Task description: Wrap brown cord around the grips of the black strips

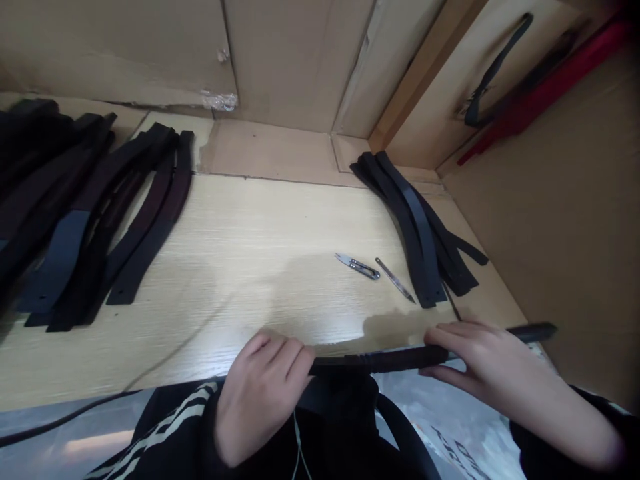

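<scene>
My left hand [267, 393] is closed around one end of a long black strip [330, 365] that runs level along the table's front edge. My right hand [483, 357] pinches the same strip farther right, thumb below and fingers above. Between the hands, part of the strip looks thicker and darker, as if wrapped; its end sticks out beyond my right hand. A thin dark cord rises from near my right fingers toward the pile behind. Closest on the tabletop lie thread snips [357, 266] and a slim pointed metal tool [395, 280].
Several black strips [423, 227] lie piled at the right rear. A larger heap of dark strips [75, 220] covers the table's left side. Cardboard panels [295, 60] wall the back and right. A dark cable [70, 417] hangs at the front left edge.
</scene>
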{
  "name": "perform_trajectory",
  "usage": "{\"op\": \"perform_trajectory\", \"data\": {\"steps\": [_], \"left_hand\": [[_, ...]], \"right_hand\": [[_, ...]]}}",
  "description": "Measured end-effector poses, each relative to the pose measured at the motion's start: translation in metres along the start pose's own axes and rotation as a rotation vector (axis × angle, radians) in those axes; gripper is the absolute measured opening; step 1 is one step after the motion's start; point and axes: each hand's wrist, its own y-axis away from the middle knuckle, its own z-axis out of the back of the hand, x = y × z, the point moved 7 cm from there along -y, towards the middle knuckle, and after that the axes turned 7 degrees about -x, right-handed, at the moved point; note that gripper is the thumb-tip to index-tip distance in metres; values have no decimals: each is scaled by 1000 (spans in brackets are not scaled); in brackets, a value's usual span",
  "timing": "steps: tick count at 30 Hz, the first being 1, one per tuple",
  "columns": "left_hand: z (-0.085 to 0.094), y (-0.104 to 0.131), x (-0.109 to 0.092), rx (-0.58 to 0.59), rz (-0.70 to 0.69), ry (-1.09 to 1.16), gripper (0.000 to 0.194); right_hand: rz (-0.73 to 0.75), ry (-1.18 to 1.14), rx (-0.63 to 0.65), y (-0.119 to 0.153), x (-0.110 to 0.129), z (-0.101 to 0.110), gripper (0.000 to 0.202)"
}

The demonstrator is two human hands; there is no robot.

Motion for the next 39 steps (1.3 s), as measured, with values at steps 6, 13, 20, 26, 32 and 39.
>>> {"op": "perform_trajectory", "data": {"steps": [6, 13, 20, 26, 32, 39], "left_hand": [[-5, 1, 3, 343, 143, 66, 12], [-8, 0, 1, 259, 215, 233, 24], [-11, -4, 6, 320, 242, 552, 27], [-2, -26, 10, 510, 134, 998, 40], [-8, -28, 3, 735, 213, 1346, 45], [-3, -36, 16, 424, 205, 1156, 14]], "right_hand": [[25, 297, -326, 7, 25, 28, 13], [-85, 150, -276, 17, 10, 20, 26], [-2, 80, -274, 30, 10, 27, 28], [15, 53, -304, 28, 11, 43, 28], [44, 14, -316, 20, 12, 57, 31], [106, -173, -296, 3, 25, 64, 31]]}}
